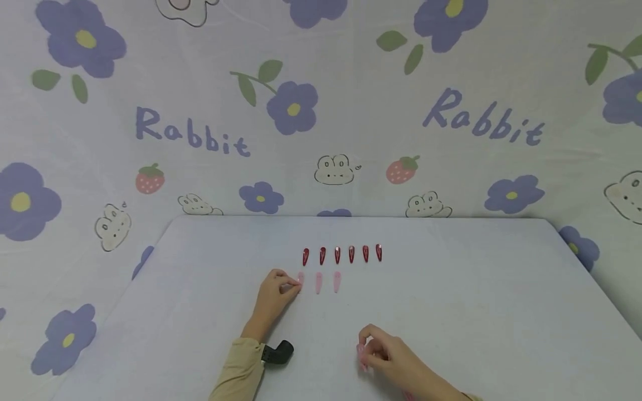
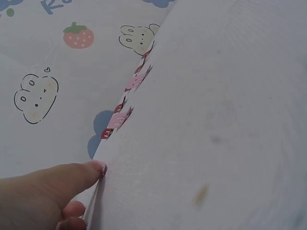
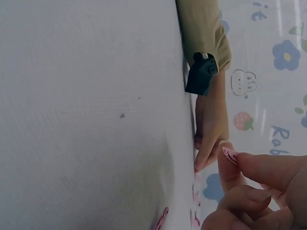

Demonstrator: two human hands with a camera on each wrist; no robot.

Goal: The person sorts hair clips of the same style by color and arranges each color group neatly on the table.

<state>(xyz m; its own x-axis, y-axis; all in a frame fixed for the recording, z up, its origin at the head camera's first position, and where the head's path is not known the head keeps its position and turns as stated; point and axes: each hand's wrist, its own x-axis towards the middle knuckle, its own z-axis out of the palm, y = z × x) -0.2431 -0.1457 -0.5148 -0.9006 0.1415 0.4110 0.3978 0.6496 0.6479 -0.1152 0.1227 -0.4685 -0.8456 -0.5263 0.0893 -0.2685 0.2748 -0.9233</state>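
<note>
My left hand (image 1: 273, 298) pinches the lower part of a pink snap hair clip (image 1: 301, 277) on the white table. In the left wrist view, the thumb (image 2: 72, 179) covers most of that clip. Two more pink clips, a middle one (image 1: 318, 282) and a right one (image 1: 337, 282), lie beside it in a row. Nearer the front edge, my right hand (image 1: 393, 359) holds another pink hair clip (image 3: 230, 154) between thumb and index finger, raised off the table. Below it in the right wrist view lies a further pink clip (image 3: 161, 220), cut off by the frame.
Behind the pink row, several dark red hair clips (image 1: 337, 255) lie in a line, points toward me. A bit of pink (image 1: 408, 396) shows under the right forearm. A patterned cloth (image 1: 351, 128) with flowers and rabbits hangs behind the table (image 1: 476, 312).
</note>
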